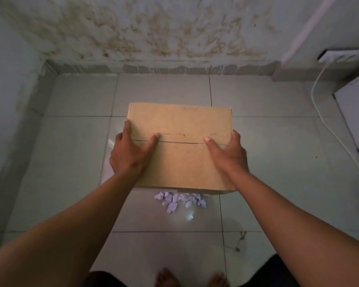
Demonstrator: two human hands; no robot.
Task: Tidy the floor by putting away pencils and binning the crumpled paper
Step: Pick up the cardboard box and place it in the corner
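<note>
Partly, the cardboard box hides the crumpled paper beneath it

Tan cardboard box, lilac crumpled paper, pale grey floor tiles, brown-stained wall

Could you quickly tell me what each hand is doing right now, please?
Left hand: grips the cardboard box at its left side.
Right hand: grips the box's right side.

No readable text, cardboard box only faint illegible marks
</note>
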